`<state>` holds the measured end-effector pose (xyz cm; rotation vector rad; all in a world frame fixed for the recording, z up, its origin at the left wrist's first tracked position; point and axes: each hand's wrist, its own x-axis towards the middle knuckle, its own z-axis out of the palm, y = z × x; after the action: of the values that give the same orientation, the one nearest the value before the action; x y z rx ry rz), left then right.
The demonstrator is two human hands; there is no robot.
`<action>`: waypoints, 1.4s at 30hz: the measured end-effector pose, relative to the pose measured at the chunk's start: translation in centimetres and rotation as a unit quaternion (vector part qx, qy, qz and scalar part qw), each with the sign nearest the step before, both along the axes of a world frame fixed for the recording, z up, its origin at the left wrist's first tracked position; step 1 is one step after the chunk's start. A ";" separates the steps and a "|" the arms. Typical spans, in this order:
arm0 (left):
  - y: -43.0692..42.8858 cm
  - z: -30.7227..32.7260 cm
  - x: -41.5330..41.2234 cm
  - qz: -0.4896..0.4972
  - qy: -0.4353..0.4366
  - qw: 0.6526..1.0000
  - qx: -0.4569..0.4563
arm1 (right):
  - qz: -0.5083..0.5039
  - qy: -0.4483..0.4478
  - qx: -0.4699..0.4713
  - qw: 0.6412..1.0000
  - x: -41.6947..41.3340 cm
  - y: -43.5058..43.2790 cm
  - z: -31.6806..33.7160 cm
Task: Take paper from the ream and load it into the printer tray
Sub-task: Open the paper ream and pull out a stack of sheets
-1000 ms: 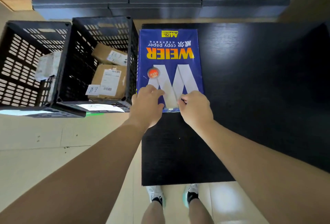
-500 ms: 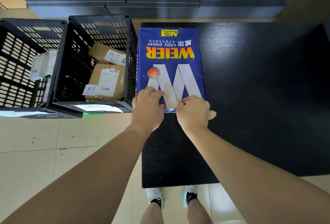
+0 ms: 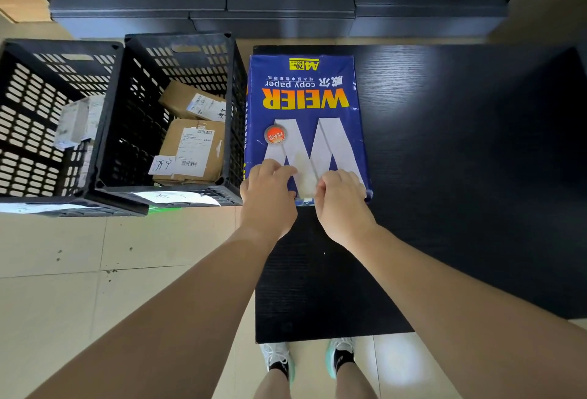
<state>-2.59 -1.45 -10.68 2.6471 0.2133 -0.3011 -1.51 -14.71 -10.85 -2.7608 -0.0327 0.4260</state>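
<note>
Your two bare hands rest on the near end of one blue ream (image 3: 305,119) of paper, lying flat on the left part of a black wood-grain table (image 3: 460,176). The glossy wrapper reads, upside down to you, "WEIER" in orange and yellow, "copy paper" in white, and a yellow tag with "A4 70" and "500"; a large white W and a round red sticker sit below. Your left hand (image 3: 268,198) lies curled on the wrapper's near left corner, fingers bent, nothing clamped. Your right hand (image 3: 341,203) curls over the near edge by a torn white patch; whether it pinches the wrapper you cannot tell. Just left of the table stand two black perforated plastic crates (image 3: 173,49). The nearer one holds two brown cardboard parcels (image 3: 190,150) with barcode labels.
</note>
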 end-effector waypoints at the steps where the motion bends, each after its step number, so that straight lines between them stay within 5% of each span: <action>1: 0.0 0.1 0.1 -0.008 0.005 1.000 0.005 | 0.020 -0.006 0.015 1.000 -0.3 -0.3 0.1; 4: 0.0 0.2 0.2 -0.026 0.013 0.999 0.016 | 0.055 -0.010 0.036 0.998 -0.6 -1.0 0.1; 9: 0.1 0.4 0.3 -0.025 0.017 0.999 0.015 | -0.031 0.019 0.151 0.988 0.0 -1.0 0.0; 23: 0.2 0.4 0.3 -0.027 0.004 1.000 0.015 | -0.154 0.005 0.243 0.958 0.3 -1.0 0.3; 32: 0.3 -0.8 -0.4 -0.057 -0.024 0.998 0.018 | 0.038 -0.061 0.188 0.979 -5.0 -3.7 -0.6; 37: 0.4 -1.4 -1.5 -0.032 -0.037 0.998 -0.038 | 0.012 0.013 0.117 0.993 -6.2 -3.5 -2.5; 42: 0.9 -1.0 -2.0 -0.132 -0.087 0.985 0.071 | -0.062 -0.041 0.039 0.996 -5.8 -1.2 -3.3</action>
<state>-4.64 -0.59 -11.68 2.8250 -0.1822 -0.1422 -7.33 -15.90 -14.14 -2.6846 0.0995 0.2733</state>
